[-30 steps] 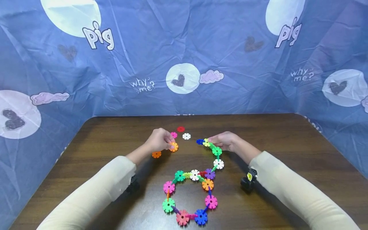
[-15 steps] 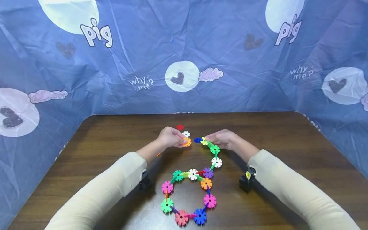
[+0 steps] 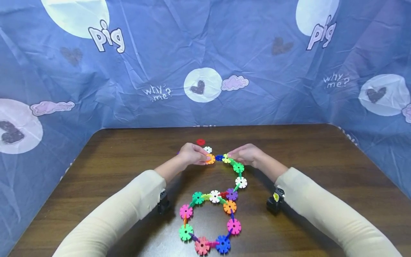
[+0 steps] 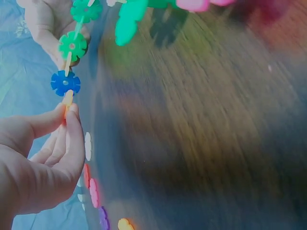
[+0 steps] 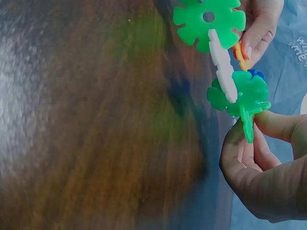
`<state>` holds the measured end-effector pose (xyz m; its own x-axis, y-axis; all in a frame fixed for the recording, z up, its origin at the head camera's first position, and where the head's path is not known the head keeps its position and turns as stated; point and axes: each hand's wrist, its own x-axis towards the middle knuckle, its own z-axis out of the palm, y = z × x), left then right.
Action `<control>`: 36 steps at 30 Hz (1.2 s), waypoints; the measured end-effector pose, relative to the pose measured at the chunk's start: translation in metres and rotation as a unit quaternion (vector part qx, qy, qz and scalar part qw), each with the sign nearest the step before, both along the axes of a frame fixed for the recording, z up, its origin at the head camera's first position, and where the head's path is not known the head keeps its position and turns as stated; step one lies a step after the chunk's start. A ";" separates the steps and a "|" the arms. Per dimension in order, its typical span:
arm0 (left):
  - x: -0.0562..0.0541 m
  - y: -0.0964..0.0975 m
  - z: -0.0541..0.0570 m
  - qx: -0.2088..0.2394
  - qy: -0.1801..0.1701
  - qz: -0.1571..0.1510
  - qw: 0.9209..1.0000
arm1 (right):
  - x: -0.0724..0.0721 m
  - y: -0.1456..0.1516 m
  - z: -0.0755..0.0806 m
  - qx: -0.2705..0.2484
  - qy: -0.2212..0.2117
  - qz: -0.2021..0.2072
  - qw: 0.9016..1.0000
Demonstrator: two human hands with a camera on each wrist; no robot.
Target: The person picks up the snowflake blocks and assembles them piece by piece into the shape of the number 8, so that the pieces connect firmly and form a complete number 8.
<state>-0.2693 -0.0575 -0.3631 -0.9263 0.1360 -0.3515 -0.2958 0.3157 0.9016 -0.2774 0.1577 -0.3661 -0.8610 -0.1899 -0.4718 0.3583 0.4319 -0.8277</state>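
Observation:
My left hand (image 3: pixel 191 154) pinches an orange snowflake disc (image 3: pixel 210 159) between thumb and fingers. In the left wrist view that disc stands edge-on against a blue snowflake disc (image 4: pixel 65 84). The blue disc is the far end of a chain of slotted plastic discs. Beside it, my right hand (image 3: pixel 247 155) pinches the chain around a yellow disc (image 3: pixel 226 159); in the right wrist view its fingertips are just below a green disc (image 5: pixel 252 88). From there the chain bends through a white disc (image 3: pixel 241 182) down to a closed ring of multicoloured discs (image 3: pixel 223 244).
Behind my left hand, a red disc (image 3: pixel 200 142) and a white disc (image 3: pixel 207 149) lie loose on the wooden table (image 3: pixel 289 150). The left wrist view also shows loose pink (image 4: pixel 94 192), purple (image 4: pixel 104 218) and orange (image 4: pixel 125 224) discs. A blue printed cloth (image 3: pixel 154 64) hangs behind.
My left hand has carried the orange disc to the right, up to the blue disc at the chain's end. The right hand has shifted slightly left, keeping its grip.

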 end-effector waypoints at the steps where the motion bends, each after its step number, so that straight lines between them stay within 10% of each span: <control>1: 0.000 0.001 0.000 0.001 -0.002 -0.001 1.000 | 0.000 0.000 0.000 0.004 0.001 -0.002 1.000; 20: -0.001 0.017 -0.009 0.013 0.028 0.082 0.996 | -0.003 -0.013 -0.002 0.019 0.008 -0.049 0.999; 36: -0.009 0.012 0.002 0.029 -0.045 0.024 0.998 | 0.003 0.003 -0.003 0.013 -0.024 -0.005 1.000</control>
